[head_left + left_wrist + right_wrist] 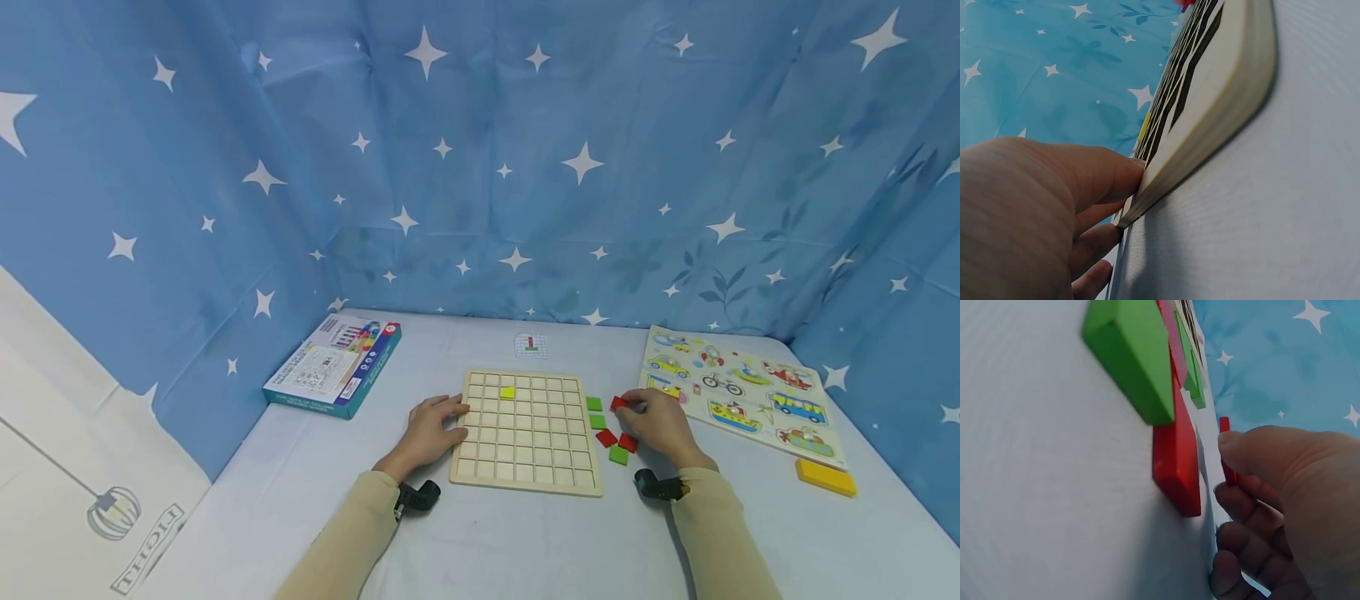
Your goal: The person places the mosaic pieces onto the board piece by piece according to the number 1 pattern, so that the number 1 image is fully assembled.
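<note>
In the head view we read, apparently, "LIGHT" on the pale cloth; print on the box is too small. At the left wrist, the left hand, fingers loosely extended, touches the cut-off grid board. At the right wrist, the right hand pinches a part-hidden red tile, right of the board.

From the head I look forward and down across the counter; my left-wrist view sits close beside the board, my right-wrist view beside the tiles, all sharing the starred curtain.
</note>
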Tool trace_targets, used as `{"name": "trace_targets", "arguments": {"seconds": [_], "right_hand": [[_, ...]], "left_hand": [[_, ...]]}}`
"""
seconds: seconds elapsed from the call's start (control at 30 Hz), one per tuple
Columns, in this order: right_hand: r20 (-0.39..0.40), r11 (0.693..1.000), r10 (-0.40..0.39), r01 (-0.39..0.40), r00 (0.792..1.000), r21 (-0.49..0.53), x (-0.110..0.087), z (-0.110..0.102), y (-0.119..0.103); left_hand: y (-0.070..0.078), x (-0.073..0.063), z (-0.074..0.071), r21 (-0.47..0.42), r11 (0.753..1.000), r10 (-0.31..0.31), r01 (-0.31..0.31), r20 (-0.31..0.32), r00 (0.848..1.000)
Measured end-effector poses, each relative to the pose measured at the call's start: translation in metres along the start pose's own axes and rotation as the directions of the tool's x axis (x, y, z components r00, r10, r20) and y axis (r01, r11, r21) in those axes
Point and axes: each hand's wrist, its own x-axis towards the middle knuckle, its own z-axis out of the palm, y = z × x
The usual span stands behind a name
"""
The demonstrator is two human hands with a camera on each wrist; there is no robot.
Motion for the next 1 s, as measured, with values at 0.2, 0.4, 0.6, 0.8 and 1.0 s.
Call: {"name": "trace_targets", "arguments": {"seconds": [0.2, 0.4, 0.6, 0.8, 1.0], "right_hand": [[-0.021, 0.999, -0.036, 0.036, 0.999, 0.020, 0.000, 0.000, -0.003], [-0.025, 0.997, -0.071, 0.072, 0.997, 0.032, 0.001, 0.003, -0.014], [-0.034, 0.987, -0.154, 0.155, 0.988, 0.045, -0.002, 0.008, -0.035], [-0.022, 0.977, -0.202, 0.203, 0.979, 0.064, -0.002, 0.018, -0.048], [-0.028, 0.958, -0.273, 0.274, 0.962, 0.086, -0.003, 0.028, -0.058]], "left_hand": [[0.000, 0.000, 0.000, -0.006, 1.000, 0.005, -0.005, -0.005, 1.000], [0.000, 0.001, 0.000, 0.020, 1.000, 0.021, -0.021, 0.001, 1.000], [0.001, 0.000, -0.001, 0.042, 0.998, 0.051, -0.051, 0.010, 0.999], [0.002, -0.004, -0.001, 0.064, 0.993, 0.094, -0.094, 0.001, 0.996], [0.003, -0.004, -0.002, 0.047, 0.996, 0.072, -0.073, 0.010, 0.997]]}}
